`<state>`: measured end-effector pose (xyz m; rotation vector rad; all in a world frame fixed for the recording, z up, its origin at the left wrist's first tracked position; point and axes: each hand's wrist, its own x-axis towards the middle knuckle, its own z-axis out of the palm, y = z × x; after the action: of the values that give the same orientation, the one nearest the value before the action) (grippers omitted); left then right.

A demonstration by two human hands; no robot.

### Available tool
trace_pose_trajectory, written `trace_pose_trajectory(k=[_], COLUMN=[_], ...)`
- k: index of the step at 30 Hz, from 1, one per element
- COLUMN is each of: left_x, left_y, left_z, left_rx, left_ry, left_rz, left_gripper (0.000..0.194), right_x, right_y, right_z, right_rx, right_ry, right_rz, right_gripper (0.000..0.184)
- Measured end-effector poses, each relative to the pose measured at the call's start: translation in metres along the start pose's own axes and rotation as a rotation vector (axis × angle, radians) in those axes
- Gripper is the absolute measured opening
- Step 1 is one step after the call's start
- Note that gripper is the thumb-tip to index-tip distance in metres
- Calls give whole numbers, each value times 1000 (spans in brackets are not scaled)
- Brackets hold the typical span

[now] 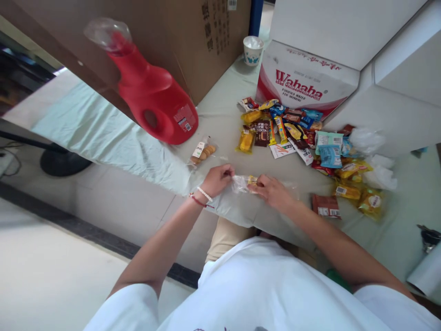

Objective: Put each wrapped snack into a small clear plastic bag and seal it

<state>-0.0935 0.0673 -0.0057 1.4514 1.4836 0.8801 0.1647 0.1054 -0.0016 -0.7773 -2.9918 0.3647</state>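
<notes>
Your left hand has thumb and fingertips pinched on one end of a clear wrapper, and your right hand is clamped on its other end, where yellow shows under your fingers; the wrapper sits low over the table, close to the near edge in front of you. Any print on it is too small to read. Beyond your left hand, a biscuit packet lies near that same edge, its white label's dark characters unclear to you. Farther left stands a red jug with a barcode on its label, in front of a brown carton whose dark characters are blurred. Toward the far edge, a white-and-red carton reads "Wahaha", with "Purified water for drinking" beneath, and a paper cup stands to its left. Between that carton and you spreads a heap of snack packets, among them a brown packet reading "COCOA". Nearer the near edge, right of your right hand, lies a reddish-brown packet with a barcode.
</notes>
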Motion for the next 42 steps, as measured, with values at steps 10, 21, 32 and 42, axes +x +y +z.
trace_pose_trajectory(k=[10, 21, 32, 42], left_x=[-10, -38, -30, -17], left_y=[33, 35, 35, 11], left_z=[83, 128, 134, 106], left_rx=[-91, 955, 813, 476], left_ry=[112, 78, 118, 491], left_rz=[33, 272, 325, -89], left_gripper=[28, 37, 36, 37], right_x=[-11, -79, -9, 1], right_y=[0, 64, -5, -15], right_z=[-22, 1, -18, 1], right_rx=[346, 407, 237, 206], right_ry=[2, 290, 101, 120], right_rz=[-85, 696, 681, 665], right_gripper=[25, 24, 22, 22])
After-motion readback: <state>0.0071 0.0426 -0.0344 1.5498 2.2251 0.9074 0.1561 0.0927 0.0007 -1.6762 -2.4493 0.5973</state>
